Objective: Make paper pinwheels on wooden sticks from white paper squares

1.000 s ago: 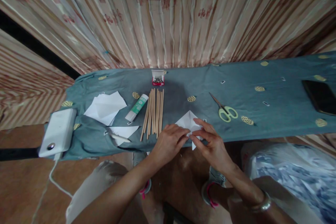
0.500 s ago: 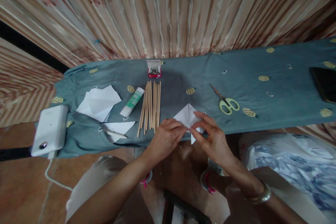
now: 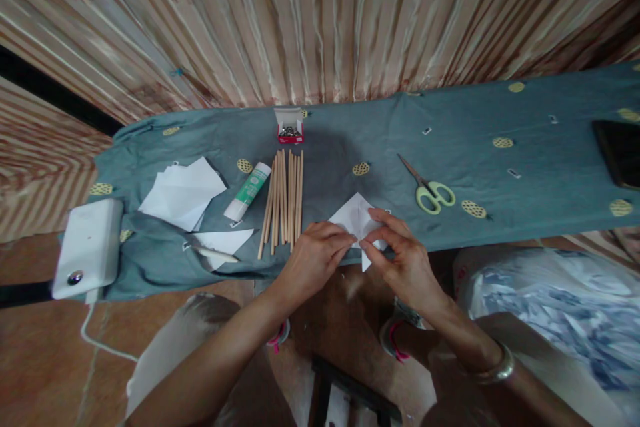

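Both my hands grip a folded piece of white paper [image 3: 356, 213] at the front edge of the cloth-covered table. My left hand [image 3: 316, 250] pinches its left side, fingers pressed together. Thumb and fingers of my right hand [image 3: 400, 257] close on the paper's right side, close to the left fingertips. One corner of the paper points away from me and a narrow flap hangs below my fingers. My fingers hide part of the folds. Left of my left hand lies a row of thin wooden sticks [image 3: 283, 203]. Scissors with green handles [image 3: 434, 197] rest beyond my right hand.
A glue stick [image 3: 249, 192], a stack of white paper [image 3: 184, 193], a paper piece under a white pen [image 3: 220, 253] and a white power bank [image 3: 89, 247] lie leftward. A small red box [image 3: 290, 133] of metal pieces stands behind. A dark phone-like object [image 3: 620, 153] lies far right.
The view has shifted slightly, so most table items appear a little further left and higher. Both hands keep their hold on the folded paper, with hardly any movement of the fingers.
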